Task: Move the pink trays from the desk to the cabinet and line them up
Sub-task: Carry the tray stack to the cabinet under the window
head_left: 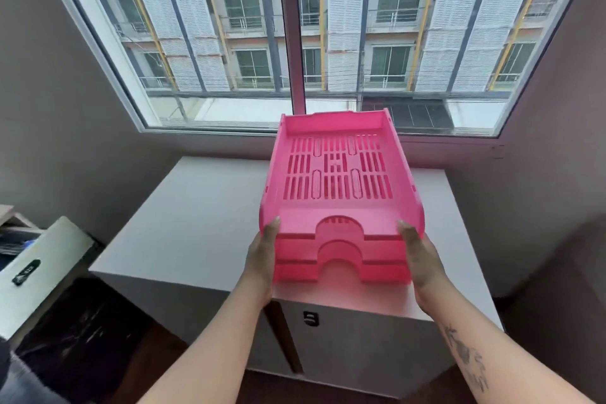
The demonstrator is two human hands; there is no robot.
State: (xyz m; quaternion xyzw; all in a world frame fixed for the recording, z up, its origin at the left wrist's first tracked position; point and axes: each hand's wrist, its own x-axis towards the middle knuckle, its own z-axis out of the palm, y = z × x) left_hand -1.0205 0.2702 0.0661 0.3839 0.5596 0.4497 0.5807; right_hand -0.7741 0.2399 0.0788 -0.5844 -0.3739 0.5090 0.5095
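Note:
A stack of three nested pink trays with slotted floors and arched front cut-outs is over the white cabinet top, near its front right part; whether it rests on the top or hovers just above I cannot tell. My left hand grips the stack's front left corner, thumb on the top tray's rim. My right hand grips the front right corner the same way. The lower two trays show only their front edges.
The cabinet stands under a large window, with grey doors and a dark handle at its front. Walls close in on both sides. At the left sits a white box-like object with a dark label, over a dark floor.

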